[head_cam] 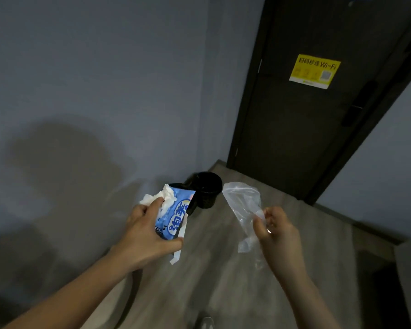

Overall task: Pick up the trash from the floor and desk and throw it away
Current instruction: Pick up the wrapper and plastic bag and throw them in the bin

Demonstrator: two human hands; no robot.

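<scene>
Closest to me are my own two forearms, reaching out over the floor (223,269) toward the bin (207,188). My left hand (147,236) has its fingers wrapped round a blue wrapper (176,214), with the thumb pressing a wad of white tissue (161,198) against it. That bundle is just left of the bin and nearer me, not over the opening yet. My right hand (278,231) is pinching a clear plastic bag (244,205), which hangs just right of the bin, also short of it.

So I'd say this is the dumping step, and neither load is in yet. How I'd do it: get each hand right above the rim before letting go, since the bag is light and floppy and will probably drift. Lower it in rather than toss it. Left bundle goes in as one, but the tissue is only held by the thumb, so keep the squeeze on until it's over the hole.

Count: two hands, one wrapper, one tissue wad, one bag. One bin for sure. There's a dark shape left of the bin, half hidden by the wrapper, and I can't tell if it's a second one. A white strip hangs below my left hand, maybe part of the wrapper. Behind the bin there's one dark door (306,127) with one yellow sticker (314,71).
</scene>
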